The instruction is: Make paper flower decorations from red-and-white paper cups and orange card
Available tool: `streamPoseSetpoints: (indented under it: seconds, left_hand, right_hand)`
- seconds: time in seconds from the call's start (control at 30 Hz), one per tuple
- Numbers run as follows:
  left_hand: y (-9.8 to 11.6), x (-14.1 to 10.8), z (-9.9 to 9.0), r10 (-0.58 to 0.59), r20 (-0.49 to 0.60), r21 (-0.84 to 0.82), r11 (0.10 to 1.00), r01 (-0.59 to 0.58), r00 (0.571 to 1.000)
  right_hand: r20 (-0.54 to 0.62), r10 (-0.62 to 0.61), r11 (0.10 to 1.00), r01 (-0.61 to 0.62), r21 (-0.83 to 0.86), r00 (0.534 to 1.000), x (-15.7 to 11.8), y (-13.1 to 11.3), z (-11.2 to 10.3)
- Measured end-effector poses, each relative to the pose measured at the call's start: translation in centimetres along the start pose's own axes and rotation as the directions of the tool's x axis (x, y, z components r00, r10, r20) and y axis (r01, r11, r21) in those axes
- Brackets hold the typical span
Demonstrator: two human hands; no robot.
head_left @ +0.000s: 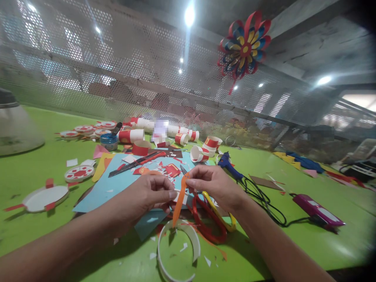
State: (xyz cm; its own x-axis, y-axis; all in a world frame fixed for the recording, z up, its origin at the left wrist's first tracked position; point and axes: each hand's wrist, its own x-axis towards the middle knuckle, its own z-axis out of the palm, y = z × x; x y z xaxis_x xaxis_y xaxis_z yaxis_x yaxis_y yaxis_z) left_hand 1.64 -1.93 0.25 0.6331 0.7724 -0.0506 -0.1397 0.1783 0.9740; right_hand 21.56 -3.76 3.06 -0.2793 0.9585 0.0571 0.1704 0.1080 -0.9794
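A pointed orange paper strip [179, 203] hangs from my right hand [217, 186], which pinches its upper end between thumb and fingers. Just left of the strip, my left hand [148, 194] is closed, thumb pressed to the fingers; whatever it may hold is hidden. Scissors with red and yellow handles [210, 226] lie under my right hand, the handles toward me. Below the strip's tip stands a white cut paper ring [194, 243], with a gap at its right side. A light-blue paper sheet [101, 192] lies beneath my hands, strewn with red and white scraps.
A utility knife [136, 162] rests on the blue sheet. Beyond are paper cups [211, 145] and a blue jar [108, 141]. At right lie a blue glue gun [230, 164], its black cable and a magenta power block [319, 210]. White discs [45, 197] are at left.
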Motion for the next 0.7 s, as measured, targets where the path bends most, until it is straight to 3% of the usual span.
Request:
streamPoseSetpoints:
  seconds: [0.7]
  left_hand:
    - [0.03,-0.21,0.00,-0.001,-0.032,-0.084,0.996,-0.001,0.999]
  right_hand:
    - [0.003,0.020,0.997,-0.020,0.074,1.000,-0.10,0.17,-0.09]
